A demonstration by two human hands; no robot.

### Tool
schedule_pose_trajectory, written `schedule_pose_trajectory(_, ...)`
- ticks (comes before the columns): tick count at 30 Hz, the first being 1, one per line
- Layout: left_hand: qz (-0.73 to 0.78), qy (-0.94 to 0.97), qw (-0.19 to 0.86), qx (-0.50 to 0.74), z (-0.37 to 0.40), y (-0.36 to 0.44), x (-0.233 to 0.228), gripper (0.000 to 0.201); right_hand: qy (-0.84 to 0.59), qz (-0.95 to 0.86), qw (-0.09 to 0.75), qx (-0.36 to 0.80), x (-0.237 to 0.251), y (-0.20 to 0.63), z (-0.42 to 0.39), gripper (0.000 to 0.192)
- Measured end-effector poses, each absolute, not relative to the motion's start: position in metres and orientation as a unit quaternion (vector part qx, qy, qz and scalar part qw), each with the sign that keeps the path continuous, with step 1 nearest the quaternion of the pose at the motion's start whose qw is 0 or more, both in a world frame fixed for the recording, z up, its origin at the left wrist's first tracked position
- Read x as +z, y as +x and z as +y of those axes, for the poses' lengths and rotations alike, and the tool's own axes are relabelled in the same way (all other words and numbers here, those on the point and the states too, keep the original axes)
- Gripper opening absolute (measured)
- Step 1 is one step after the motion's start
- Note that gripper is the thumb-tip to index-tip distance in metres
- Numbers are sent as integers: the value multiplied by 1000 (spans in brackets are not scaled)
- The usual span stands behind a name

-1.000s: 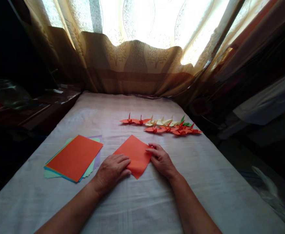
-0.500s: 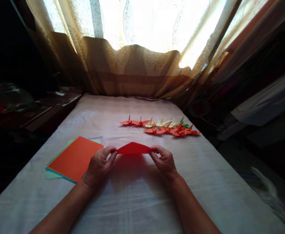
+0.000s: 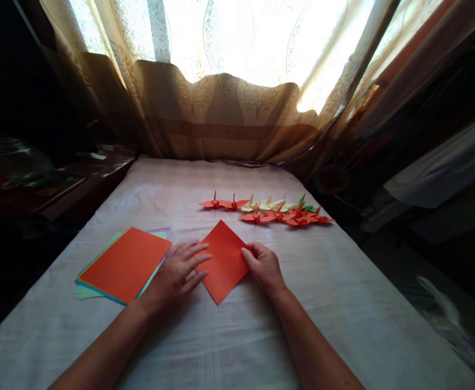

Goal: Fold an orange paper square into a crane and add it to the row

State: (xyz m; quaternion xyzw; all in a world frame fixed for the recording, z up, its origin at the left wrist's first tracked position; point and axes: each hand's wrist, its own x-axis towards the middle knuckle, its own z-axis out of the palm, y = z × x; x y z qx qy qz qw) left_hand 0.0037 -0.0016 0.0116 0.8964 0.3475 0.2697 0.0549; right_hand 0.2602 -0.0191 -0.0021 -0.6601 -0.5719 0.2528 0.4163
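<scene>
Your left hand [image 3: 176, 273] lies flat, fingers spread, on the orange sheet [image 3: 223, 261] (a diamond pointing away), your right hand [image 3: 264, 266] pinching its opposite corner.

1 head-worn camera looks forward and down along the cloth-covered table [image 3: 237, 346] toward the curtained window [image 3: 237, 38].

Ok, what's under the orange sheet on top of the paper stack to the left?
Under the orange sheet, edges of more sheets peek out: blue along the near edge, pale green at the corners, lilac at the far right. How many, and their middles, are covered. The left hand lies beside the stack.
</scene>
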Motion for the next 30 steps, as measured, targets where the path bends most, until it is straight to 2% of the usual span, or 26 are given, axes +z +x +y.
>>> schedule_pose_trajectory(4, 277, 942, 134, 132, -9, 9, 2, 61, -684, -570, 392, 233, -8, 264, -16, 26)
schedule_pose_trajectory(6, 291, 940, 147, 105, -11, 10, 0, 65, -687, -569, 386, 234, -8, 268, -15, 35)
schedule_pose_trajectory(12, 322, 927, 155, 117, -13, 11, -2, 61, -570, -650, 356, 356, -2, 287, -19, 53)
schedule_pose_trajectory(15, 323, 925, 156, 124, -14, 10, -4, 61, -538, -708, 338, 310, 0, 291, -22, 47)
schedule_pose_trajectory(19, 322, 925, 146, 137, -14, 9, -6, 61, -565, -753, 292, 167, 3, 285, -25, 30)
schedule_pose_trajectory(23, 322, 925, 139, 149, -15, 10, -3, 59, -555, -794, 241, 64, 6, 281, -26, 24)
schedule_pose_trajectory(26, 310, 928, 136, 155, -13, 10, 1, 51, -526, -819, 219, 62, 5, 284, -25, 19)
schedule_pose_trajectory(30, 327, 915, 118, 204, -7, 6, 1, 29, -505, -821, 236, 122, 1, 290, -22, 16)
